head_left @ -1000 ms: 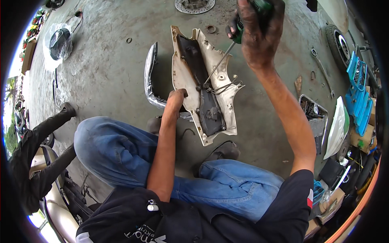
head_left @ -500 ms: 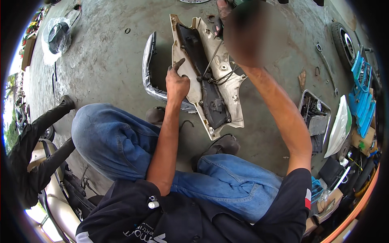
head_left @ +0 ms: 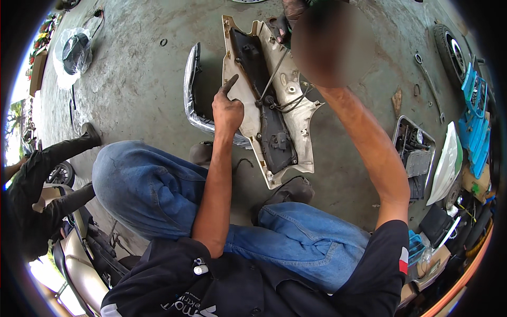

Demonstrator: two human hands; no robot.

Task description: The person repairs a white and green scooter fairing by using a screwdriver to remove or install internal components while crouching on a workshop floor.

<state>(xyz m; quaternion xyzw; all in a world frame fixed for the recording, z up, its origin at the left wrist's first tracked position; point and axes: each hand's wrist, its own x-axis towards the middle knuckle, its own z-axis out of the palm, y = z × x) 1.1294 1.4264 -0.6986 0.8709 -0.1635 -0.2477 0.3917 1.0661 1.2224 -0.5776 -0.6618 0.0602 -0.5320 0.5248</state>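
A long cream plastic panel lies on the floor in front of me, with a dark inner piece along its middle and black cables across it. At the panel's left edge is my left hand, holding nothing that shows; its index finger is stretched out over the edge and the other fingers are curled. My right forearm reaches up past the panel's right side into a blurred patch that hides my right hand. Beside that patch, dark-smudged fingers show above a thin straight rod; whose they are I cannot tell.
A plastic-wrapped curved part lies left of the panel. To the right are a wrench, a metal tray of parts, a white panel, blue parts and a wheel. Another person's dark-trousered leg is at left.
My left hand has shifted slightly left and down along the panel's edge, index finger still stretched out. The dark-smudged fingers at the top have shifted a little. The panel looks slightly lower at its near end.
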